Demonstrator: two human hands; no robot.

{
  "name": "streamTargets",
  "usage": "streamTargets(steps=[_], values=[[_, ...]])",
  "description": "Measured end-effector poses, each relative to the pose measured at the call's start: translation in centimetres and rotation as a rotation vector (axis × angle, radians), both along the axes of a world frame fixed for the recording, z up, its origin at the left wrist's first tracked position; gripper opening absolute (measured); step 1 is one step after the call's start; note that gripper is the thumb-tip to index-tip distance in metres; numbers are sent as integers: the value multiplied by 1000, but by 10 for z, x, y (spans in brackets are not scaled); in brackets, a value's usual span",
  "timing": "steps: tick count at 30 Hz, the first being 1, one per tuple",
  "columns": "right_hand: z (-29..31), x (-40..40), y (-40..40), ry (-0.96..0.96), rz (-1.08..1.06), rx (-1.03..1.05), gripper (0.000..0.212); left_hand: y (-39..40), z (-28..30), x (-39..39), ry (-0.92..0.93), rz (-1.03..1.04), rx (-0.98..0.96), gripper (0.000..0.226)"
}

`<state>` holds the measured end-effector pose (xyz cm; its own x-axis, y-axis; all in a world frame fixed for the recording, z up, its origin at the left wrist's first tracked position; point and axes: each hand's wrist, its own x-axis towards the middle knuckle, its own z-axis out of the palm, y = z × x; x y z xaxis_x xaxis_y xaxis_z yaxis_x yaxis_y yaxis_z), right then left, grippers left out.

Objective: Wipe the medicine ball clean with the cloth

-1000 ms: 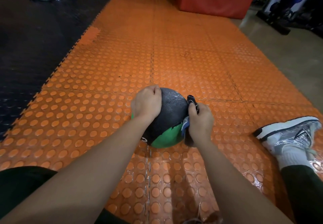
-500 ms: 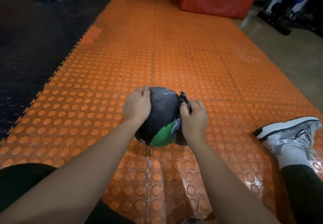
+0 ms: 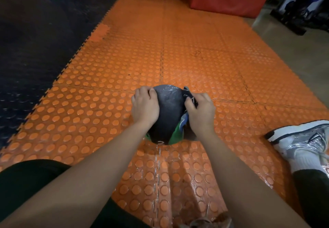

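Head view: ball (image 3: 169,114) rolled leftward — left hand (image 3: 145,107) cups it, right hand (image 3: 200,113) drags cloth (image 3: 189,96) higher; wiping continues.

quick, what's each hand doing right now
Left hand: curled round the medicine ball.
Right hand: grips the cloth against the ball.

Both arms outstretched, hands (image 3: 145,106) (image 3: 200,111) curled, gripping

White mark, perhaps a "2", low on the medicine ball (image 3: 168,110).
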<state>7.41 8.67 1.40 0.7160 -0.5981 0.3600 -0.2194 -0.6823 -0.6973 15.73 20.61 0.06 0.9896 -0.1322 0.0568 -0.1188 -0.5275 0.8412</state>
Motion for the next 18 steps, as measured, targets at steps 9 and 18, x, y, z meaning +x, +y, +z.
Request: streamTargets(steps=[9,18], values=[[8,10,-30,219,-114,19,25,-25,14,-9,-8,-84,185,54],[-14,-27,-3,-35,72,-446,37,-45,18,3,-66,-140,264,47]])
